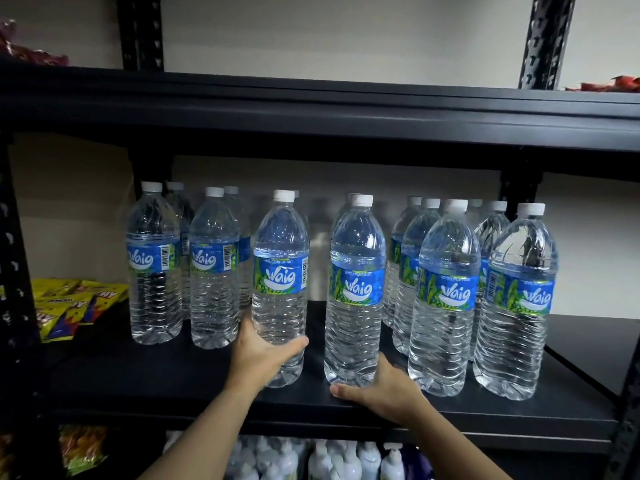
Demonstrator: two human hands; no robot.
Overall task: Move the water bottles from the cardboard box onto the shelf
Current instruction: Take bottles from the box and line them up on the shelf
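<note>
Six Waig water bottles (445,306) stand along the front of the black shelf (173,386), with about eight more behind. The left hand (258,358) curls round the third bottle (280,278). The right hand (384,393) wraps the fourth bottle (356,289) at its base, thumb in front.

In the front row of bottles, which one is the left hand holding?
The third bottle from the left: the left hand wraps its lower part. The fourth bottle is gripped near its base by the right hand. Only these two are held.
</note>
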